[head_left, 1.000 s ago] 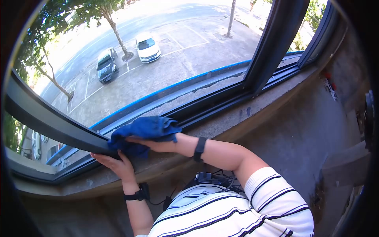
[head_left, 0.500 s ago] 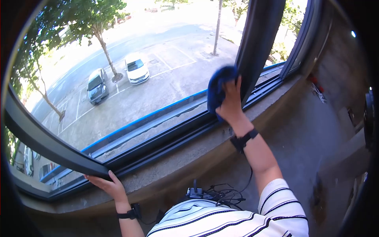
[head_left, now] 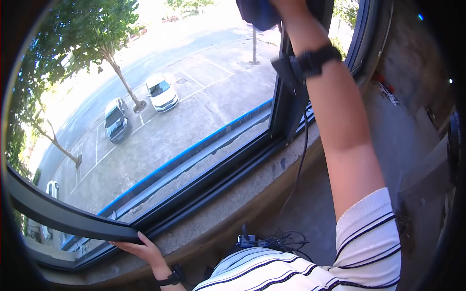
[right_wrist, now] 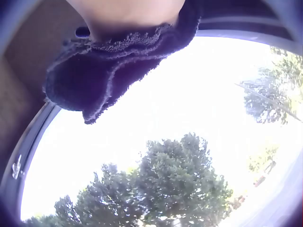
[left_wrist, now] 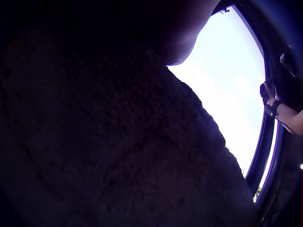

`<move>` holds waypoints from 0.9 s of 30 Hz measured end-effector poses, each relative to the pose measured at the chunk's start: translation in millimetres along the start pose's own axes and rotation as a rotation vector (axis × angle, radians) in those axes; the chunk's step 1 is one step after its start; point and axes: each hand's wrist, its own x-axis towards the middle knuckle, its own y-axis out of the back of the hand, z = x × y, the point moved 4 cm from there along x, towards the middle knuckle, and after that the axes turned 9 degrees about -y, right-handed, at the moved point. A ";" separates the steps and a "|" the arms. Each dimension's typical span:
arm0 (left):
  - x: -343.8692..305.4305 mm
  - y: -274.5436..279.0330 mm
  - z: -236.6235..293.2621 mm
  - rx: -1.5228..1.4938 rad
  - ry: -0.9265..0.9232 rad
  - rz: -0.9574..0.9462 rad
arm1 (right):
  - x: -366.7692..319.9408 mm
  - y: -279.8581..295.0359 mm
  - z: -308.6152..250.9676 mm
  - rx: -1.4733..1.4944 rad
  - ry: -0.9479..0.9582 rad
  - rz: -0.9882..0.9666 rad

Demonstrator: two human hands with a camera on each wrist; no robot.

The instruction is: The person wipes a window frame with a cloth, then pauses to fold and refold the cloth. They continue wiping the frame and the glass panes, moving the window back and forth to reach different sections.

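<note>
At the top edge of the head view, my right hand (head_left: 292,10) holds a dark blue cloth (head_left: 258,13) up against the window's black upright frame (head_left: 283,109). In the right wrist view the cloth (right_wrist: 78,78) hangs in folds below the hand (right_wrist: 135,14), whose fingertips are hidden. The left wrist view shows the same hand (left_wrist: 270,93) small, far off against the frame. Low on the left, my left hand (head_left: 144,251) touches the bottom of a dark grey window bar (head_left: 68,211), its fingers stretched along the underside and its thumb raised at the bar's end.
A rough concrete sill (head_left: 242,196) runs below the window track (head_left: 208,189). Black cables (head_left: 286,238) and a small device (head_left: 245,240) sit at the person's waist; one cable leads up to the right wrist. Outside are parked cars, including a white one (head_left: 161,93), and trees.
My right hand has carried the cloth from beside the left hand across to the upright frame, then upward along it. The left hand has stayed at the bar while the view shifted.
</note>
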 end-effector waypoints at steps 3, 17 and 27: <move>-3.1 -0.3 -0.1 -0.002 0.010 -0.003 | -82.9 27.4 -0.6 0.007 0.091 -0.117; 5.7 8.3 7.5 -0.001 0.001 -0.006 | -295.9 116.7 6.9 -0.185 -0.097 -0.982; 2.4 5.6 4.9 -0.028 0.014 -0.003 | -125.1 -29.1 -139.8 0.010 -0.008 -0.136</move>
